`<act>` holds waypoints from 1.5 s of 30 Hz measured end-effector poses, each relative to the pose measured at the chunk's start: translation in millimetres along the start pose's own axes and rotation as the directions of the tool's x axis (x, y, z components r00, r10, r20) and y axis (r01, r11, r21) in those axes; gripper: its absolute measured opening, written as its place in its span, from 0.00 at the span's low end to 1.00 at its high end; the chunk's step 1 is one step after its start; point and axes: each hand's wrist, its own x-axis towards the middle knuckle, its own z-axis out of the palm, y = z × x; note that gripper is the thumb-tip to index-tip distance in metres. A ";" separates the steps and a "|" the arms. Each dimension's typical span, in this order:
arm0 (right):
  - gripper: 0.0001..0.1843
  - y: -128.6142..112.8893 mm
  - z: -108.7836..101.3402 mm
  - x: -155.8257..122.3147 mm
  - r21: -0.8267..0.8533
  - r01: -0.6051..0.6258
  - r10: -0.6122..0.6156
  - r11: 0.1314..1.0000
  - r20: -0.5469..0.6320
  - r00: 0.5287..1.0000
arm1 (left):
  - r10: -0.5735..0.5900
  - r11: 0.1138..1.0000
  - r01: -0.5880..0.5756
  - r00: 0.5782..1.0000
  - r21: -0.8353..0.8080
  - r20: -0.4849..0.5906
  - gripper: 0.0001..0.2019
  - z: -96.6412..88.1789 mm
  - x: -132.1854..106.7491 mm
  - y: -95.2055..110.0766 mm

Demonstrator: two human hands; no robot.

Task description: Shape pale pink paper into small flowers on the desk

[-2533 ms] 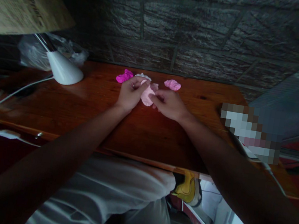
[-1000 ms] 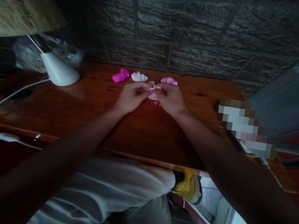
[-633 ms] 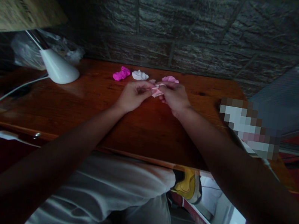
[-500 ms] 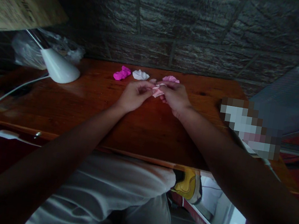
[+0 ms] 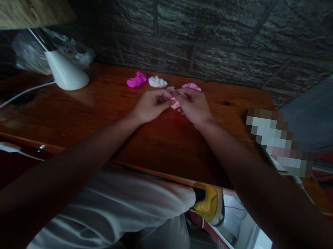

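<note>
My left hand (image 5: 153,104) and my right hand (image 5: 194,105) meet over the wooden table, both closed on a light pink piece of crumpled paper (image 5: 175,103). Fingers cover most of it; its lower edge shows between the thumbs. Just behind the right hand lies another pink crumpled paper (image 5: 192,86), partly hidden by the fingers. A white crumpled paper (image 5: 157,82) rests behind my left hand, and left of that sits a bright magenta crumpled paper (image 5: 136,80).
A white lamp (image 5: 71,73) with its cord stands on the left of the wooden table (image 5: 96,130), before a clear plastic bag (image 5: 24,51). On the right lies a blurred-out object (image 5: 277,142). A dark brick wall (image 5: 176,21) rises behind. Below the front edge is a yellow shoe (image 5: 207,204).
Both hands stay together on the pink paper; the fingers have shifted slightly and less of the paper shows. The view has tilted a little.
</note>
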 end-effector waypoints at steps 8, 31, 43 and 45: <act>0.10 4.1 -0.4 3.8 0.061 0.043 -0.045 0.997 0.021 0.999 | 0.048 0.999 -0.047 0.998 0.026 -0.050 0.10 -1.1 2.7 -7.2; 0.08 7.3 -0.8 5.1 0.052 0.086 -0.090 0.995 0.080 0.993 | 0.044 0.999 -0.044 0.999 0.004 -0.007 0.03 -0.4 3.9 -10.5; 0.08 10.9 0.9 5.7 0.044 0.110 -0.113 0.993 0.090 0.989 | 0.052 0.998 -0.053 0.998 0.032 0.017 0.07 -0.9 2.5 -6.5; 0.07 9.6 1.2 5.1 0.047 0.101 -0.105 0.994 0.083 0.991 | 0.055 0.998 -0.056 0.998 0.040 0.013 0.08 -1.1 2.9 -7.2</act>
